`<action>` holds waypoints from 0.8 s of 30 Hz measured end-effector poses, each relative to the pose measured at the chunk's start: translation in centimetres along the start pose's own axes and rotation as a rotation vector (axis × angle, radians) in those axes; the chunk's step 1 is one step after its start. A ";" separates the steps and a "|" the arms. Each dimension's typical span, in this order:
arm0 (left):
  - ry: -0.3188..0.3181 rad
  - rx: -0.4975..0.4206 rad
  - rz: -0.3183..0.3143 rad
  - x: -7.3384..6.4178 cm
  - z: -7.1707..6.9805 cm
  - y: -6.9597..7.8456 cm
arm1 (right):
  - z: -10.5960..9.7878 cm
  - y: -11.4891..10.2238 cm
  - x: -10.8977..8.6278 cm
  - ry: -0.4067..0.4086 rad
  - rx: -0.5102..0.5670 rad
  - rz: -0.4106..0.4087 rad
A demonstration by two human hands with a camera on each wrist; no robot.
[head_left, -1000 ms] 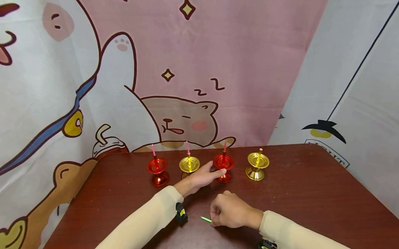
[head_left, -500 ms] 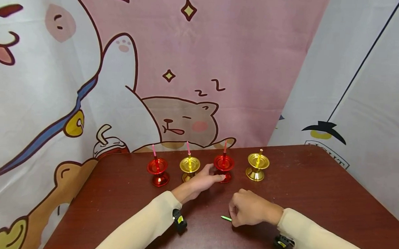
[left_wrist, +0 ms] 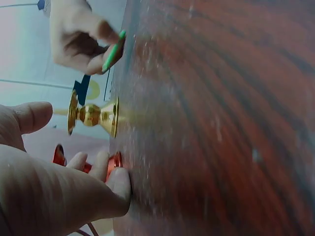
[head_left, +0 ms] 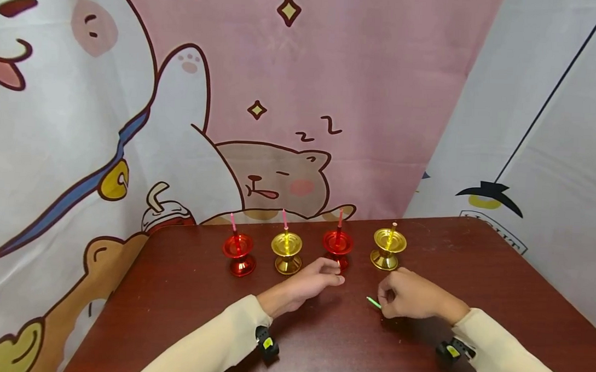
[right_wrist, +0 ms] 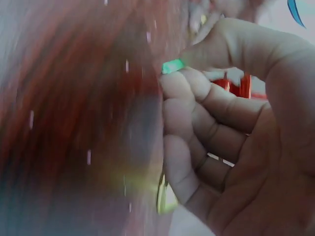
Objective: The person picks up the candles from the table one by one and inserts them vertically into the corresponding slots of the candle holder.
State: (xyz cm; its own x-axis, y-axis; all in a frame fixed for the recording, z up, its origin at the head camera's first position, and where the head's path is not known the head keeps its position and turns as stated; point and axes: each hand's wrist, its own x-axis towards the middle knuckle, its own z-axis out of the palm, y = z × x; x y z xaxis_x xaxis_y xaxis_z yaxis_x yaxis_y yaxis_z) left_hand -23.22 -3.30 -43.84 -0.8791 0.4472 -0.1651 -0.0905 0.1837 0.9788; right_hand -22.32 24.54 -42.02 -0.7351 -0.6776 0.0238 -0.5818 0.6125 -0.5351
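Observation:
My right hand [head_left: 419, 294] pinches a thin green candle [head_left: 374, 302] between thumb and fingertips, low in front of the rightmost gold candle holder [head_left: 389, 241]. A short gold tube with a pale tip rises from that holder's dish. Beside it stands a red candle holder [head_left: 338, 242] bearing a red candle [head_left: 340, 217]. My left hand [head_left: 306, 285] has loosely bent fingers right in front of the red holder's base. In the left wrist view, those fingers overlap the red holder [left_wrist: 114, 160], and the gold one [left_wrist: 91, 115] stands behind the thumb.
Farther left on the brown table [head_left: 190, 313] are a gold holder [head_left: 287, 246] and a red holder [head_left: 239, 247], each carrying a pink candle. A cartoon-printed curtain [head_left: 380, 101] hangs behind the table's back edge.
My right hand has moved right and away from me with the green candle, toward the rightmost gold holder. My left hand has drawn back slightly from the red holder it was touching.

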 end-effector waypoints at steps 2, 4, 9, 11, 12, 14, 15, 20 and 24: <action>-0.026 0.013 0.012 0.1 0.5 0.0 | -0.6 0.7 -0.4 0.027 0.007 0.009; -0.052 0.032 0.019 0.3 0.9 0.1 | -1.1 1.4 -0.7 0.061 -0.001 0.021; -0.100 0.061 0.037 1.2 1.7 0.4 | -2.4 2.8 -1.3 0.164 -0.028 0.068; -0.106 0.045 0.036 1.8 2.1 0.5 | -2.6 3.3 -1.4 0.216 -0.051 0.099; -0.107 0.035 0.034 2.0 2.3 0.5 | -2.7 3.6 -1.5 0.244 -0.060 0.106; -0.105 0.012 0.029 2.6 2.7 0.5 | -2.9 3.9 -1.6 0.300 -0.071 0.134; -0.101 0.002 0.028 2.8 2.9 0.5 | -3.0 4.1 -1.6 0.330 -0.078 0.142; -0.084 0.007 0.039 4.0 3.8 0.7 | -3.4 4.4 -1.5 0.471 -0.054 0.192; -0.065 0.013 0.053 5.0 4.3 0.6 | -3.9 4.4 -1.1 0.555 -0.018 0.247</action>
State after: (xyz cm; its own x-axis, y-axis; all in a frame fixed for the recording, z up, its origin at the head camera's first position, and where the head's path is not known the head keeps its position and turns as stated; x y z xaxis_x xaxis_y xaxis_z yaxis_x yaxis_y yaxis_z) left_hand -25.66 2.80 -44.64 -0.8499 0.5127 -0.1214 -0.0384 0.1696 0.9848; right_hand -25.47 29.55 -41.11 -0.9180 -0.2041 0.3399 -0.3732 0.7345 -0.5669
